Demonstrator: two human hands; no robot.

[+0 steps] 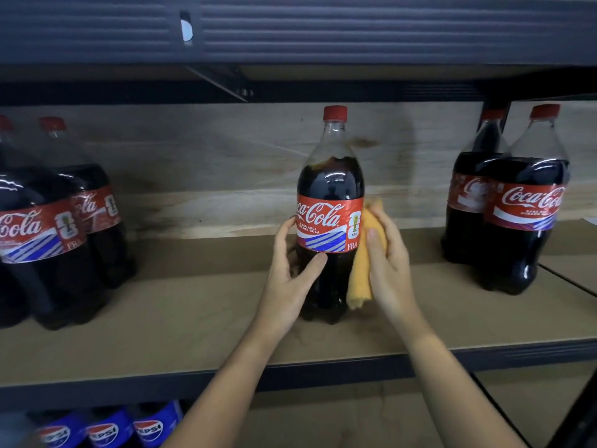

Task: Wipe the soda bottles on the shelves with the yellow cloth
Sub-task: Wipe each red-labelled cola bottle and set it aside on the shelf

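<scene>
Middle of the shelf, one cola bottle stands upright, red cap on, dark soda up to the shoulder. The left hand has its grip curled round the lower left side, thumb across the front below the label. The right hand presses the yellow cloth against the right side, fingers wrapped over it. More full cola bottles wait toward both shelf ends; Pepsi bottles sit on the shelf below.
</scene>
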